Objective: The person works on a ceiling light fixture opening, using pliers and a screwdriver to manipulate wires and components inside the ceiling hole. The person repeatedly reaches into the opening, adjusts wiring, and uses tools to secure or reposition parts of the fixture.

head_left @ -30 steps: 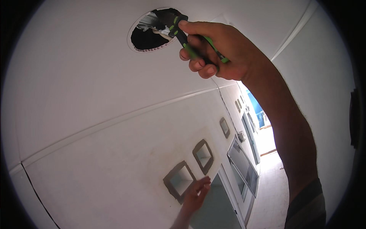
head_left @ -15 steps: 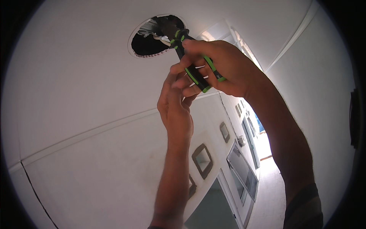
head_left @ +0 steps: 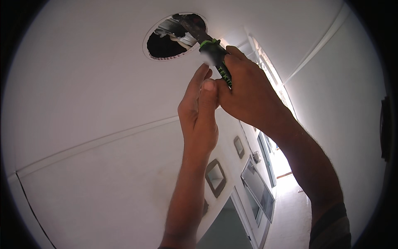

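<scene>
head view: white ceiling (head_left: pixel 95 83), round hole (head_left: pixel 168 39)

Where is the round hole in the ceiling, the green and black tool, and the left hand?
round hole (head_left: pixel 166 43), head view, on its dark opening.
green and black tool (head_left: pixel 214 52), head view, on its green grip.
left hand (head_left: pixel 199 112), head view, on its palm.

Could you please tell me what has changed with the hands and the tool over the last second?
The left hand rose from low by the wall up beside the right hand, its fingertips now at the green-handled tool. The right hand kept its grip, with the tool's tip still in the round ceiling hole.
</scene>
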Tool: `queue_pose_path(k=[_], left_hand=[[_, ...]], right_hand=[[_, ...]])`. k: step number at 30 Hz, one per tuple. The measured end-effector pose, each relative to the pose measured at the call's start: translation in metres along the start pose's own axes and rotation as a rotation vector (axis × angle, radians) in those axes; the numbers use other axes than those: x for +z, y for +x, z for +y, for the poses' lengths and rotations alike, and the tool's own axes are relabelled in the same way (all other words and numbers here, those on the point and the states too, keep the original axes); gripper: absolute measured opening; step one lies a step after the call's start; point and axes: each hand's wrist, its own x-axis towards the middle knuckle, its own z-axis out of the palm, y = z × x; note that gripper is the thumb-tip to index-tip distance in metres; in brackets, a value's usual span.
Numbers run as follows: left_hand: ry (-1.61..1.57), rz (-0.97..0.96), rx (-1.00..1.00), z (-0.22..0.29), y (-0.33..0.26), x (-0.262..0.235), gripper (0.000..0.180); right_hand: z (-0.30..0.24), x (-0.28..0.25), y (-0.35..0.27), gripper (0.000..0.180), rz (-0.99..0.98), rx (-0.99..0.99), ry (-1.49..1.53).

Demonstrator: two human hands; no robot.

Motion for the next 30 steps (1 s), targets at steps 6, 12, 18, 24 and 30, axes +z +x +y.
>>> queue_pose_path(k=[6, 12, 18, 24, 30], left_hand=[[-0.120, -0.023, -0.014, 0.010, 0.020, 0.008, 0.052], [-0.329, 0.000, -0.152, 0.026, 0.027, 0.015, 0.038], [-0.368, 0.007, -0.182, 0.031, 0.031, 0.017, 0.034], [-0.340, 0.041, -0.157, 0.032, 0.037, 0.010, 0.032], [-0.295, 0.004, -0.138, 0.029, 0.044, 0.008, 0.035]], right_hand=[[-0.002, 0.008, -0.004, 0.032, 0.280, -0.231, -0.295], [-0.016, -0.012, -0.006, 0.036, 0.188, -0.166, -0.377], [-0.016, -0.014, -0.003, 0.045, 0.187, -0.154, -0.459], [-0.021, -0.022, 0.005, 0.048, 0.150, -0.155, -0.478], [-0.014, -0.011, 0.007, 0.039, 0.168, -0.190, -0.340]])
